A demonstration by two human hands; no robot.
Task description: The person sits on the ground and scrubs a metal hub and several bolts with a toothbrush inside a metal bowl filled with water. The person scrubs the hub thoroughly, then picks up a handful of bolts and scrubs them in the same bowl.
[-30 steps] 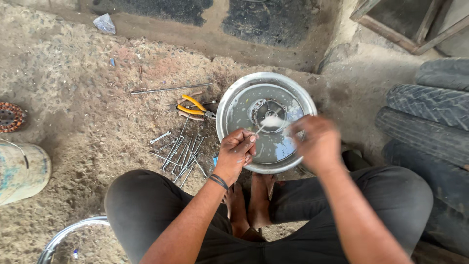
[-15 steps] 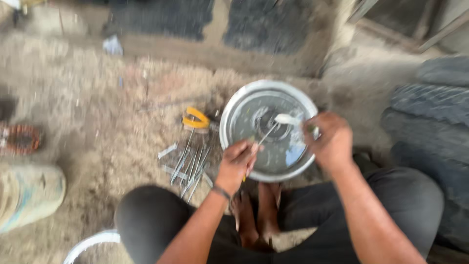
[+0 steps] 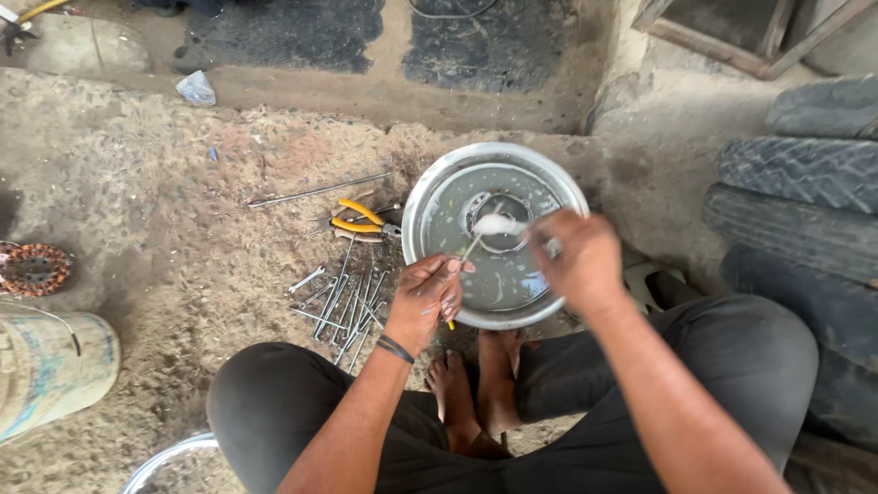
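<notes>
Since half a second ago the right hand (image 3: 583, 261) has shifted left over the round shiny steel basin (image 3: 430, 215), pinching a white wad (image 3: 497, 224), while the left hand (image 3: 425, 297) pinches a thin metal spoke (image 3: 468, 249).

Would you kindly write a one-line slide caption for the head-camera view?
Seated person's left hand and right hand work a thin spoke over a round metal basin, spokes and yellow-handled pliers beside it.

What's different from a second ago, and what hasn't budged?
The left hand now pinches a thin spoke-like rod, its pale, wet-looking tip over the steel basin; earlier that hand looked empty. The right hand has shifted slightly over the basin's right side. The pliers and loose spokes lie unmoved.
</notes>
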